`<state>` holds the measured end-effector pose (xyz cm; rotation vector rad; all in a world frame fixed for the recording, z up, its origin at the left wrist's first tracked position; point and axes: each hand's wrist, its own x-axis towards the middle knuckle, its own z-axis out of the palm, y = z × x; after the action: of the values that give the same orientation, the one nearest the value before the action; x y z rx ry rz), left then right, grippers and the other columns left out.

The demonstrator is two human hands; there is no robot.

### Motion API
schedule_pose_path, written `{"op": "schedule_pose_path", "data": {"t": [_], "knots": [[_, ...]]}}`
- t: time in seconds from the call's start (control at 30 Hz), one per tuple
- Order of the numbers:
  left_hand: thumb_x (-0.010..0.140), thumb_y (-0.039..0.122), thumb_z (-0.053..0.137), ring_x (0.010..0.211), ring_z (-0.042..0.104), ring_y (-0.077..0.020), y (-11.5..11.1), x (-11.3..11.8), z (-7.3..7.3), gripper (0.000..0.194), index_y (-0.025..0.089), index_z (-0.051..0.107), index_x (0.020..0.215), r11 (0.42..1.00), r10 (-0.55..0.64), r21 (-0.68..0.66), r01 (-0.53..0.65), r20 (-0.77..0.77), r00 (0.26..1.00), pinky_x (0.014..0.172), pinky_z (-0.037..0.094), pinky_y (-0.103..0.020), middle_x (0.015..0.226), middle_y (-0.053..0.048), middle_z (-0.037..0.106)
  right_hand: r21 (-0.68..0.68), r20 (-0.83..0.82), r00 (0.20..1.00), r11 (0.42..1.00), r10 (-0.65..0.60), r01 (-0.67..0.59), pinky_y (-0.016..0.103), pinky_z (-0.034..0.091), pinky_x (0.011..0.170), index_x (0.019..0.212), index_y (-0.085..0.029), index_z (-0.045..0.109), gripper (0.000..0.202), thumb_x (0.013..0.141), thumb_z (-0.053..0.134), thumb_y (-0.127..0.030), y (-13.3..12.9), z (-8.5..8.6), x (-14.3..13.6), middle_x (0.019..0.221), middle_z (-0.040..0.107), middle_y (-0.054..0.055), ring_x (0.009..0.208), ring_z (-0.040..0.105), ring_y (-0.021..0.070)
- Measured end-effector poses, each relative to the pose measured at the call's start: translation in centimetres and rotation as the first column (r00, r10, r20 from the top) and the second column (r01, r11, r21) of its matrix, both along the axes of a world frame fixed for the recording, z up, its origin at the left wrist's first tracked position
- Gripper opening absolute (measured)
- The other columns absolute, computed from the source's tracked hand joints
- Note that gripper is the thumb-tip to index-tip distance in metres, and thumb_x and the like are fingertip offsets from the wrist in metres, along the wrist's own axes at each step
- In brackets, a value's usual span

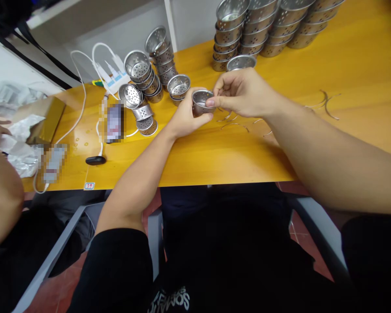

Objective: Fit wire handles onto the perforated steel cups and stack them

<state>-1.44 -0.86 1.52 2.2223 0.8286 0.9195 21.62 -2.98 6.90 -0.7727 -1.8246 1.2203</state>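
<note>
A small metal cup [201, 103] is held above the yellow table [215, 165], its open top facing up. My left hand [189, 118] wraps round the cup from the left and below. At the cup's right rim is my right hand [236, 93], its thumb and fingers pinched together; whether they grip the rim or something small is hidden. Several thin curved wires [236, 125] lie on the table below and right of my hands. Close behind my left hand stands another perforated cup [179, 85], and one more [241, 62] is just behind my right hand.
Stacks of perforated cups stand at the back right [227, 37] and left of centre [143, 78]. A white power strip [116, 78], cables, a phone [114, 123] and a black object [95, 160] lie on the left. Another person's arm [1, 195] is at the far left.
</note>
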Motion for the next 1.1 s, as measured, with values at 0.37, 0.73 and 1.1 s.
{"op": "schedule_pose_path", "data": {"t": [0.37,0.73,1.1], "knots": [[0.085,0.031,0.075,0.125,0.065,-0.023,0.5,-0.1,-0.4,0.063,0.02,0.043,0.138,0.999,0.021,0.039,-0.021,0.004,1.0,0.118,0.051,-0.048,0.134,-0.009,0.062,0.026,0.025,0.999,0.999,-0.045,0.044,0.042,0.049,0.071,0.083,-0.03,0.064,0.063,0.06,0.102,-0.075,0.3,-0.3,-0.4,0.073,0.065,0.001,0.079,0.054,0.0239],[0.088,0.041,0.075,0.123,0.067,-0.0235,0.3,0.1,0.1,0.064,0.022,0.042,0.139,0.995,0.094,0.039,-0.095,0.033,0.995,0.117,0.054,-0.047,0.135,-0.01,0.063,0.17,-0.023,0.991,0.976,-0.131,0.133,0.044,0.05,0.07,0.099,-0.031,0.074,0.061,0.076,0.086,-0.086,-0.1,0.0,-0.8,0.083,0.069,0.005,0.076,0.058,0.0234],[0.09,0.061,0.075,0.139,0.063,-0.0299,1.8,-0.7,-0.6,0.081,0.026,0.034,0.151,0.98,0.164,0.102,-0.173,0.092,0.982,0.127,0.046,-0.053,0.147,-0.014,0.058,0.447,0.094,0.942,0.859,-0.322,0.249,0.05,0.054,0.085,0.102,-0.034,0.074,0.03,0.094,0.077,-0.063,-0.6,0.2,-0.1,0.113,0.069,0.01,0.093,0.059,0.0293]]}}
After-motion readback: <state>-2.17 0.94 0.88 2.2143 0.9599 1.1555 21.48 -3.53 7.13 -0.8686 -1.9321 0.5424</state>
